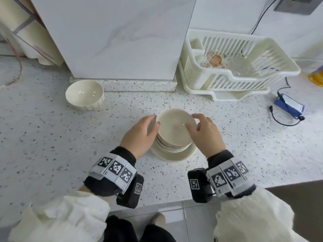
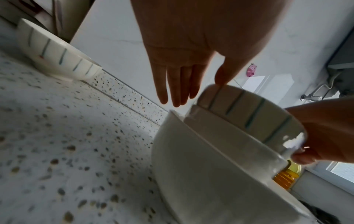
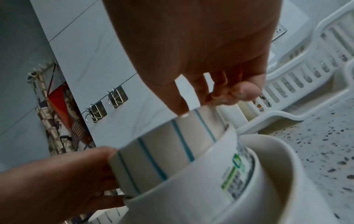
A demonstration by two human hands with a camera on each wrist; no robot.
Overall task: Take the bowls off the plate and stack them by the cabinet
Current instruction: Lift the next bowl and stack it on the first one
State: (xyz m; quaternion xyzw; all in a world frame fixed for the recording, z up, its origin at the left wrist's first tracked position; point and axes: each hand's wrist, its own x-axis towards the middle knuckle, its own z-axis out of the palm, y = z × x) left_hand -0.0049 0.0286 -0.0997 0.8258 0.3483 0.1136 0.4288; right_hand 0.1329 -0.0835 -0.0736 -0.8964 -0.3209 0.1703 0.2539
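A stack of cream bowls stands on a cream plate [image 1: 174, 156] at the middle of the speckled counter. The top bowl [image 1: 174, 126] has blue stripes on its outside [image 3: 162, 154]. My left hand [image 1: 156, 120] lies against its left side with straight fingers [image 2: 176, 91], the thumb touching the rim. My right hand [image 1: 193, 121] pinches the right rim, thumb inside and fingers curled over the edge [image 3: 229, 97]. The bowl below [image 3: 220, 181] carries a green label. Another striped bowl [image 1: 83, 95] sits alone beside the white cabinet [image 1: 113, 37].
A white dish rack [image 1: 232, 67] stands right of the cabinet, close behind the stack. A blue device with a black cable [image 1: 289, 105] lies far right, and a yellow bottle [image 1: 316, 75] stands beyond it. The counter's front edge [image 1: 157, 203] runs under my wrists.
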